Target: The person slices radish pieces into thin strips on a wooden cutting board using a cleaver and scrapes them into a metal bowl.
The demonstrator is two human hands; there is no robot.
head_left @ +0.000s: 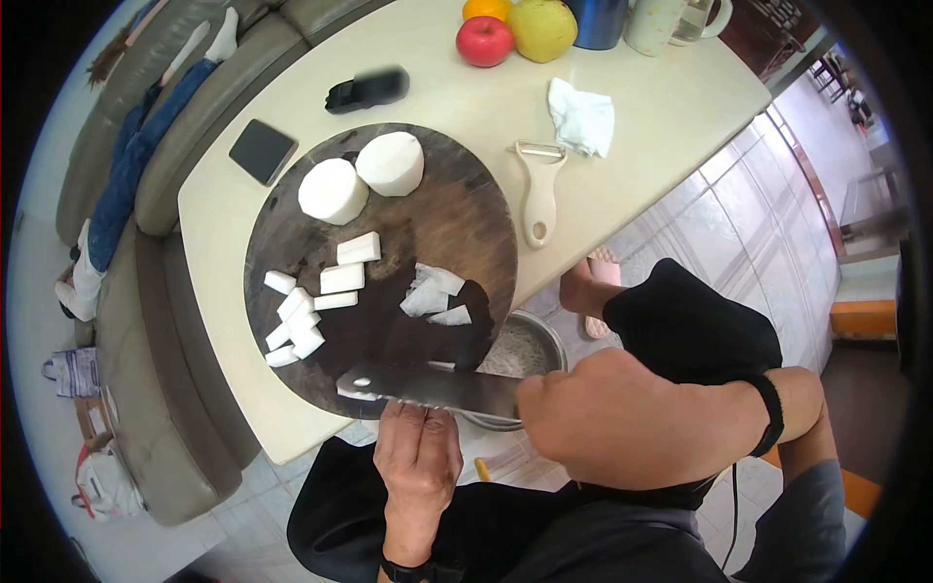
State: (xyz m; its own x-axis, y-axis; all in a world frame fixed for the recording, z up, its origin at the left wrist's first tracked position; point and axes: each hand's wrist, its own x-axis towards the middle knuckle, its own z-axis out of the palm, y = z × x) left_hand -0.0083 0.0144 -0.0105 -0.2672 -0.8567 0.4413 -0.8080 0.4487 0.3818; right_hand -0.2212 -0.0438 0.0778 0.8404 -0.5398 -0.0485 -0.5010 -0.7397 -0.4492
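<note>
My right hand (622,413) is closed round the handle of a kitchen knife (457,390), whose blade points left across the near edge of a round dark wooden chopping board (457,204). Against the blade, the bent fingers of my left hand (420,457) press together on a white radish piece (356,392); the blade hides most of it and my fingertips. Two thick radish rounds (332,190) stand at the far side of the board. Several cut radish sticks (340,280) lie at its left, and thin pale slices (428,293) lie at the right.
A metal bowl (533,342) sits below the board's right edge. On the table (641,107) are a peeler (540,194), a crumpled tissue (583,119), a phone (262,152), a black object (367,89), fruit (486,41) and a blue cup (600,21). A person's legs (146,155) rest on the sofa.
</note>
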